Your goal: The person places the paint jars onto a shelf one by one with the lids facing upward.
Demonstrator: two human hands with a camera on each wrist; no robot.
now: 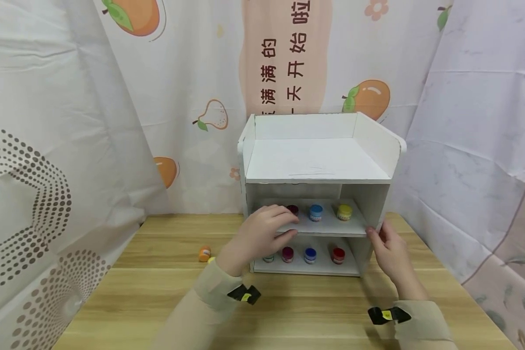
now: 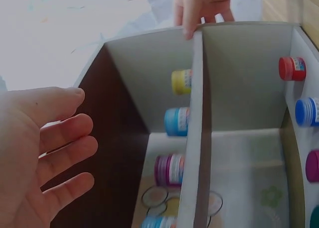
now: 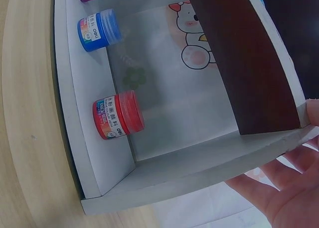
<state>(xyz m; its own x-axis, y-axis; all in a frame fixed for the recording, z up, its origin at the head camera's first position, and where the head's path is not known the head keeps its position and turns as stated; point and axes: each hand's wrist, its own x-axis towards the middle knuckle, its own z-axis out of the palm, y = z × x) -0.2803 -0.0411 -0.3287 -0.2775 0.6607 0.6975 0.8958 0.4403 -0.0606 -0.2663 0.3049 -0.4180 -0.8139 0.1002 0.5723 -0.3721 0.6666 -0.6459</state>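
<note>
A white two-tier shelf unit [image 1: 315, 160] stands on the table with small paint jars inside. My left hand [image 1: 262, 236] hovers before its left part, fingers relaxed and apart, nothing held. Beyond that hand on the middle board are a dark purple jar [image 2: 169, 169], a light blue jar [image 1: 316, 213] and a yellow jar [image 1: 344, 212]. A further blue-lidded jar [image 2: 158, 222] shows at the bottom of the left wrist view. My right hand [image 1: 390, 253] grips the unit's right side panel, thumb at the front edge and fingers round the outside.
The lower board carries a red jar [image 3: 118, 115], a blue jar [image 3: 98, 30], a magenta jar [image 1: 287, 254] and a green jar [image 2: 315, 219]. Left of the unit, an orange jar [image 1: 204, 253] lies on the wooden table [image 1: 166, 291], beside a partly hidden yellow one [image 1: 212, 260]. A patterned curtain hangs behind.
</note>
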